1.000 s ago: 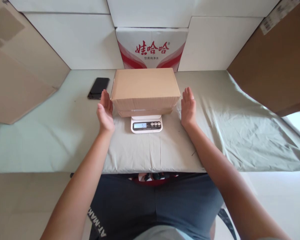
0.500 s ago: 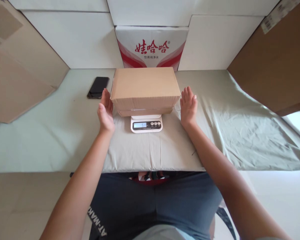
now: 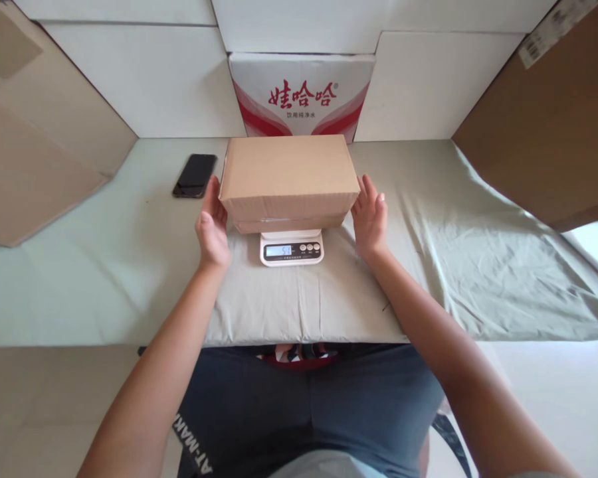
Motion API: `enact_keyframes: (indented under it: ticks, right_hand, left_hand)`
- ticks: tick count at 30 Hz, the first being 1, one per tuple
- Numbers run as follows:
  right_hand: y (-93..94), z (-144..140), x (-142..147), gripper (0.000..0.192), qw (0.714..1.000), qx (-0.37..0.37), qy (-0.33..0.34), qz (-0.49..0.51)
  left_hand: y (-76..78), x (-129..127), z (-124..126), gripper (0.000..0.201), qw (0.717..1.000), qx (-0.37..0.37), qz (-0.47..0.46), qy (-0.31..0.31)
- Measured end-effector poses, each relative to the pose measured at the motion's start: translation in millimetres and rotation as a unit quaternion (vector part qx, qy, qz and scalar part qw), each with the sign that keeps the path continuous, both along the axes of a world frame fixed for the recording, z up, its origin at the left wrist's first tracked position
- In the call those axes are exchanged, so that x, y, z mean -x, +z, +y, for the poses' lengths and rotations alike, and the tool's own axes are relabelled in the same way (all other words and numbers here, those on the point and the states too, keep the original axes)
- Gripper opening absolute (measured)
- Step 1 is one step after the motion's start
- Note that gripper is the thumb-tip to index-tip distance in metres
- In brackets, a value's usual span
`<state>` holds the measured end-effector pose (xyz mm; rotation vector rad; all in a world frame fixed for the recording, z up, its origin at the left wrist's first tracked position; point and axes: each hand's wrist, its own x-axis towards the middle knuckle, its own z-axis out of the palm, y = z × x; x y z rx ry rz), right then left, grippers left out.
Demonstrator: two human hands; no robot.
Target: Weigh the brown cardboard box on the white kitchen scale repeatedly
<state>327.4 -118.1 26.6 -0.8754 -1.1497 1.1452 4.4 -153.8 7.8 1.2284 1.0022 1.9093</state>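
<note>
A closed brown cardboard box rests on a small white digital scale whose display is lit. My left hand stands upright, palm inward, with its fingers against the box's left side. My right hand is also flat with its palm inward, and it is at the box's right lower edge, touching or nearly touching it. The fingers of both hands are straight, not curled around anything. The box sits level on the scale.
A black phone lies on the green cloth left of the box. A red-and-white printed carton stands behind the box. Large brown cardboard sheets lean at the left and the right.
Both hands have moved inward from a small gap to the sides of the box. The box and scale have not moved.
</note>
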Motion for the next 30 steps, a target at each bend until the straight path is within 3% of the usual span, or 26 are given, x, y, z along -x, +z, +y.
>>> enact_keyframes:
  ticks: [6, 11, 24, 27, 30]
  right_hand:
    - [8.4, -15.0, 13.1, 0.096, 0.999, -0.019, 0.027, 0.010]
    - [16.0, -23.5, 18.0, 0.099, 0.998, -0.041, 0.044, -0.003]
    - [3.4, -23.5, 32.2, 0.081, 0.995, -0.091, 0.002, -0.045]
    - [8.0, -26.8, 35.0, 0.079, 0.995, -0.092, 0.002, -0.039]
    - [17.0, -23.8, 37.3, 0.077, 0.995, -0.095, 0.004, -0.034]
  left_hand:
    - [8.9, -12.9, -7.3, 0.090, 1.000, 0.005, 0.025, -0.007]
    - [9.9, -22.9, -5.5, 0.077, 1.000, -0.014, 0.024, -0.007]
    - [0.3, -25.7, -12.3, 0.081, 0.999, 0.001, 0.051, -0.011]
    - [11.0, -31.2, -15.2, 0.082, 0.999, 0.000, 0.034, -0.016]
    - [34.5, -31.9, -13.1, 0.083, 0.999, -0.008, 0.026, -0.024]
